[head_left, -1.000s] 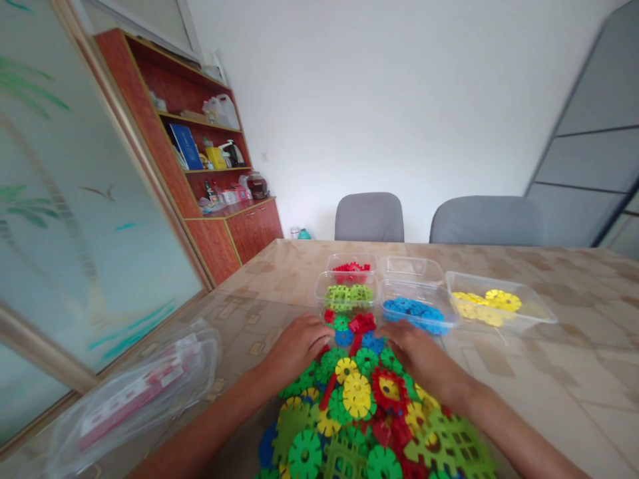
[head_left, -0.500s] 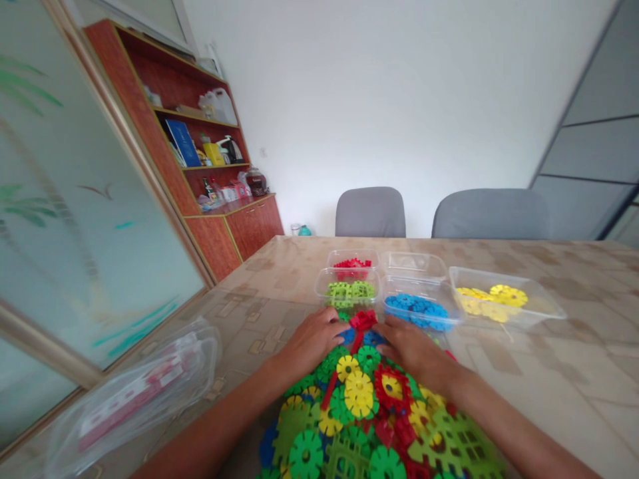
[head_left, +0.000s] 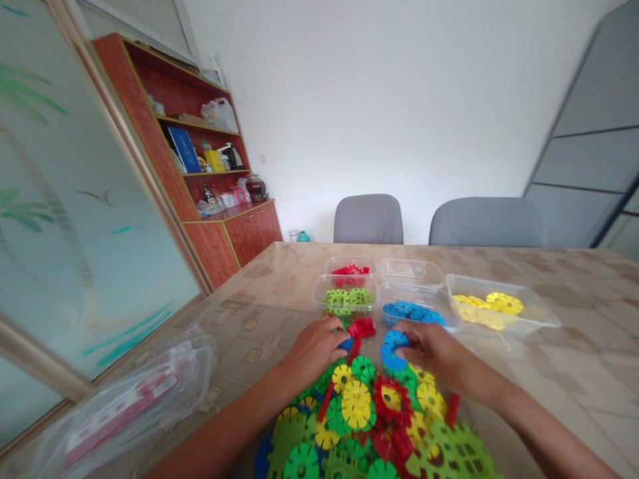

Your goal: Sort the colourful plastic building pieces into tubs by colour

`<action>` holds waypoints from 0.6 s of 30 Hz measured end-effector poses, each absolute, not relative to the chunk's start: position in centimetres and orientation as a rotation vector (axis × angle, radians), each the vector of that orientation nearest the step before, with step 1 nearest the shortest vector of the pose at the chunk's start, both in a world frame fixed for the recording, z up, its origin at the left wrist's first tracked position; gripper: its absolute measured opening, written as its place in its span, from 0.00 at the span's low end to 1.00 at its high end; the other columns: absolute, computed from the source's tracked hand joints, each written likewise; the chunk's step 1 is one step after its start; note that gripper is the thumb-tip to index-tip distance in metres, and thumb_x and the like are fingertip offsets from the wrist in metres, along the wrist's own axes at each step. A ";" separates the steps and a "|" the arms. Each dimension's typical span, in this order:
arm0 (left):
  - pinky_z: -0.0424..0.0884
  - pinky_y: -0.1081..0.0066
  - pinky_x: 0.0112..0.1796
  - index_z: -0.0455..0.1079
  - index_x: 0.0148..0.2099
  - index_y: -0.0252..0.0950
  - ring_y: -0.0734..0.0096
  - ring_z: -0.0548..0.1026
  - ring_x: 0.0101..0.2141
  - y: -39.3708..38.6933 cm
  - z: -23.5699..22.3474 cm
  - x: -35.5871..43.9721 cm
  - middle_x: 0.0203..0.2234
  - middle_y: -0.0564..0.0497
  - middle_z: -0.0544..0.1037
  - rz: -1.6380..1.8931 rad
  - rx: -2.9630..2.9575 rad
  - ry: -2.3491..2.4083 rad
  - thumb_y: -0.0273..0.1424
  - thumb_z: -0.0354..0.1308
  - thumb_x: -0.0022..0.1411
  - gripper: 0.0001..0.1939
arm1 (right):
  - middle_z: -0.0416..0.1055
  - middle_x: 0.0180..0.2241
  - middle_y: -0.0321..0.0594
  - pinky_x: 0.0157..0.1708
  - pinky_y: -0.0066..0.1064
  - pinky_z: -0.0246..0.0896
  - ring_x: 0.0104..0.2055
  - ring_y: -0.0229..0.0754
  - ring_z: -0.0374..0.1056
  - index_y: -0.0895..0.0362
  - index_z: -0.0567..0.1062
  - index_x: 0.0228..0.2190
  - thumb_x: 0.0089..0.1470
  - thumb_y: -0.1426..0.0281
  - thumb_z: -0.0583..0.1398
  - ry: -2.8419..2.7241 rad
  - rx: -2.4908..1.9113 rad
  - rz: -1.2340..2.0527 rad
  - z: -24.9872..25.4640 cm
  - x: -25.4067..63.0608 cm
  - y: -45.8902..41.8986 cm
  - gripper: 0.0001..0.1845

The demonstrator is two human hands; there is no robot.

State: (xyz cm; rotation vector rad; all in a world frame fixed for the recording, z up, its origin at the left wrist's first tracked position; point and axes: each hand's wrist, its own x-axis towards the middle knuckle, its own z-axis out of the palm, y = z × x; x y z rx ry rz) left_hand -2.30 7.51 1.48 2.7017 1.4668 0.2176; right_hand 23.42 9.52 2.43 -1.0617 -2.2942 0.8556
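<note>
My right hand [head_left: 433, 347] pinches a blue notched disc [head_left: 390, 351] between thumb and fingers, raised at the far edge of a mixed pile. My left hand [head_left: 317, 344] is curled round another blue notched disc [head_left: 345, 344], mostly hidden by the fingers. Between the hands lie red connector pieces [head_left: 361, 328]. The pile spreads below both wrists, with yellow discs [head_left: 356, 403], green discs [head_left: 301, 462], a red toothed square [head_left: 392, 398] and olive-green lattice pieces [head_left: 454, 447].
Behind the pile stand clear tubs: one with red pieces [head_left: 350, 271], one with light-green pieces [head_left: 348, 299], one with blue discs [head_left: 412, 312], one with yellow discs [head_left: 489, 307]. A clear tub [head_left: 412, 269] sits at the back. Plastic packaging [head_left: 134, 406] lies left.
My right hand has drawn to the right, with a blue disc now lifted in its fingers. My left hand has hardly moved and now shows blue at its fingertips.
</note>
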 end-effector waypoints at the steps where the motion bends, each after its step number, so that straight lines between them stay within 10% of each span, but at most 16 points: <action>1: 0.66 0.68 0.45 0.72 0.48 0.37 0.60 0.70 0.46 7.5 1.4 -2.2 0.44 0.46 0.72 0.214 2.692 1.483 0.32 0.59 0.63 0.11 | 0.67 0.23 0.34 0.25 0.28 0.55 0.26 0.39 0.62 0.56 0.69 0.26 0.53 0.66 0.55 -2.280 -1.048 0.874 3.0 24.2 9.5 0.08; 18: 0.69 0.68 0.37 0.73 0.35 0.33 0.60 0.74 0.36 7.2 1.8 -1.1 0.32 0.45 0.76 0.063 2.721 1.546 0.19 0.51 0.61 0.10 | 0.66 0.19 0.34 0.22 0.30 0.53 0.22 0.41 0.62 0.54 0.68 0.27 0.51 0.59 0.54 -1.948 -1.356 0.321 5.8 29.4 12.0 0.11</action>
